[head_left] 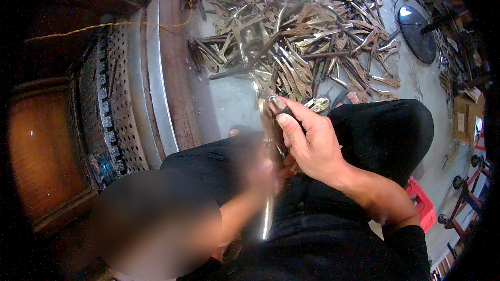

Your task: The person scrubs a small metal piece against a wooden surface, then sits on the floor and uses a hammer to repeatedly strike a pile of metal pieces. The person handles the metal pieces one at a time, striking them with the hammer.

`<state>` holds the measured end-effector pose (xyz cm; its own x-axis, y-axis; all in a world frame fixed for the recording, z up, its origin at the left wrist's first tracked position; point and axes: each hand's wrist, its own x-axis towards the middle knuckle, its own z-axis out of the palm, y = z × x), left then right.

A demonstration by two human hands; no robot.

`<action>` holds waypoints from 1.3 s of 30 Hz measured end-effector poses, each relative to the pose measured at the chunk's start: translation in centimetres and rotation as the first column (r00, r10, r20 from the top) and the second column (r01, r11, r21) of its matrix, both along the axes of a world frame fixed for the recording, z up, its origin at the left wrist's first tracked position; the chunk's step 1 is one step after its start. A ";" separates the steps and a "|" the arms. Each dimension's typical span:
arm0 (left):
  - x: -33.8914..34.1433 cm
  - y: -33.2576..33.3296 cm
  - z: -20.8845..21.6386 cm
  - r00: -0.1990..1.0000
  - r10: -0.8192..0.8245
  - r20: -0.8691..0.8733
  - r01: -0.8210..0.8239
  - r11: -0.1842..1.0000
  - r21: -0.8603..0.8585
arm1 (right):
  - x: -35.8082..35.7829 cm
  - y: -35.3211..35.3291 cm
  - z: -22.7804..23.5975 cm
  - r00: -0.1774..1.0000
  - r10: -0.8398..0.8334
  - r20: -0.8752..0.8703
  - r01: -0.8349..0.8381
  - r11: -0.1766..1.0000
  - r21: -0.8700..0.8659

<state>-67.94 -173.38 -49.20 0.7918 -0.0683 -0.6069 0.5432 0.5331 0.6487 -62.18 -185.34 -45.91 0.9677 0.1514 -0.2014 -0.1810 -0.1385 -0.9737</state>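
My right hand [319,148] is closed, with the thumb along the top of a metal tool with a rounded, shiny end [276,105]. The rest of that tool is hidden by the fingers. Close below it is my left hand [260,177], so smeared by motion that its fingers cannot be made out. A bright, thin metal streak [267,218] runs beneath the left hand, between my legs; its kind is too blurred to tell. Beyond my hands, a large heap of locking pliers [307,36] and loose handles lies on the floor.
On the left stands a metal frame with a perforated panel [122,99], and a yellow cord [151,23] crosses it. A black round base [416,34] stands at the far right. A red crate [421,205] and a cardboard box [466,117] sit to my right.
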 end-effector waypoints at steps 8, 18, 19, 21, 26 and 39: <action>1.3 1.0 0.9 0.991 -0.134 0.000 0.133 0.985 -0.110 | 0.7 -1.2 0.5 0.994 0.108 0.034 -0.104 0.989 -0.110; 1.7 1.3 1.2 0.992 -0.101 -0.076 0.094 0.991 -0.091 | 1.2 -2.5 1.6 0.962 0.236 0.141 -0.210 0.961 -0.180; 1.8 1.5 1.2 0.990 -0.129 -0.054 0.122 0.986 -0.114 | 1.1 -2.5 1.5 0.964 0.227 0.141 -0.203 0.965 -0.164; 1.8 1.4 1.1 0.987 -0.161 -0.015 0.159 0.981 -0.111 | 0.8 -2.3 1.3 0.979 0.179 0.095 -0.170 0.981 -0.096; 1.5 1.0 0.7 0.977 -0.210 0.026 0.211 0.977 -0.029 | -0.3 -1.2 0.6 0.998 0.056 -0.027 -0.056 0.998 -0.001; 1.4 2.1 -0.5 0.896 -0.277 0.347 0.261 0.961 0.091 | 1.3 -3.2 1.1 0.971 0.092 -0.221 -0.024 0.957 0.290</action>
